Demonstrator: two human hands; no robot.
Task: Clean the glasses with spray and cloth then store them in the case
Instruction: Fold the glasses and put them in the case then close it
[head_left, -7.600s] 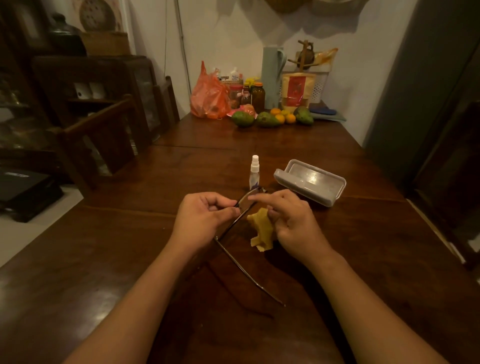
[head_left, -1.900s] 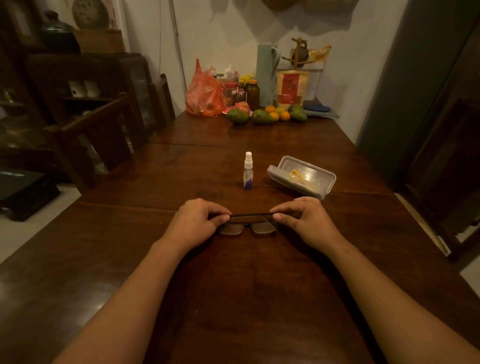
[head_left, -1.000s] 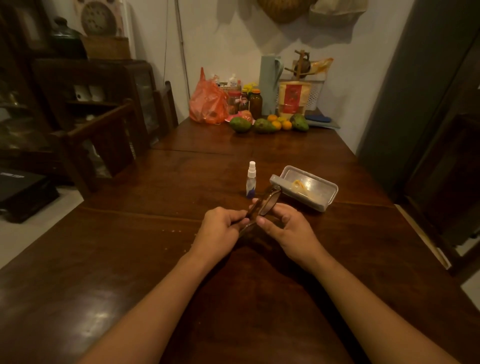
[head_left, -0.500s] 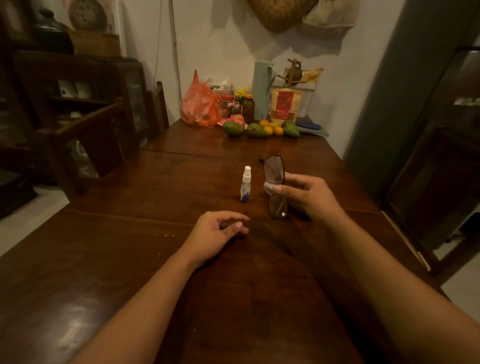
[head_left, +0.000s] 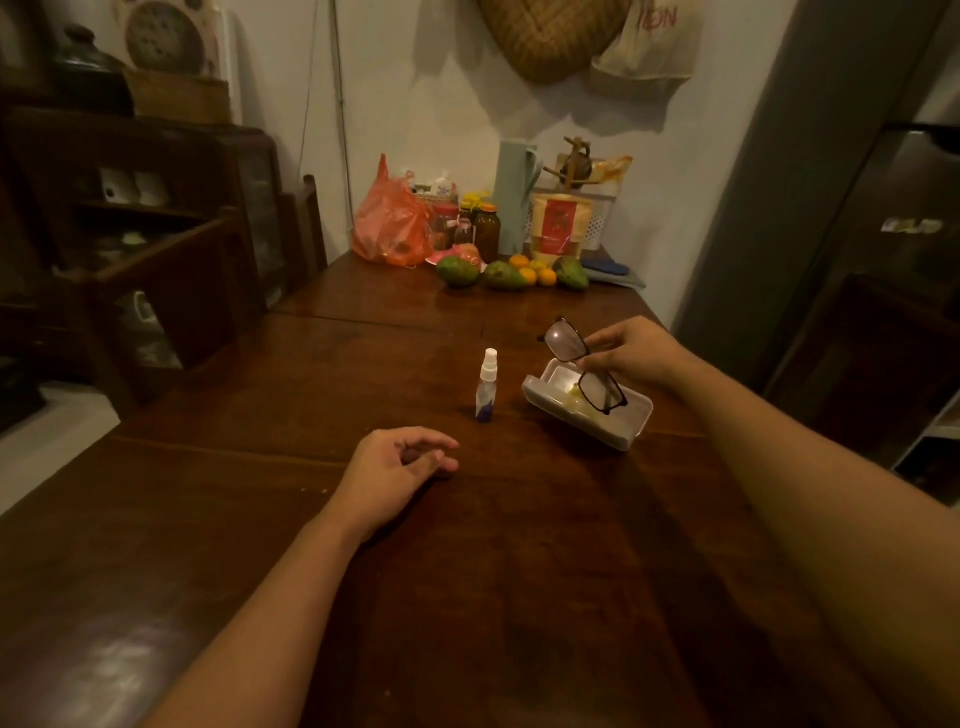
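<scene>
Glasses (head_left: 586, 366) hang folded from my right hand (head_left: 635, 353), pinched at the bridge above the open case (head_left: 588, 410). My left hand (head_left: 396, 467) rests loosely curled, empty, on the surface (head_left: 260, 519) near the spray bottle (head_left: 487, 385).

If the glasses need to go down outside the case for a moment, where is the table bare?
Bare wood lies between the left hand and the case, and all along the near table between both forearms. Left of the spray bottle is clear too. The far end is crowded: orange bag, jars, fruit. The right hand holds the glasses above the case.
</scene>
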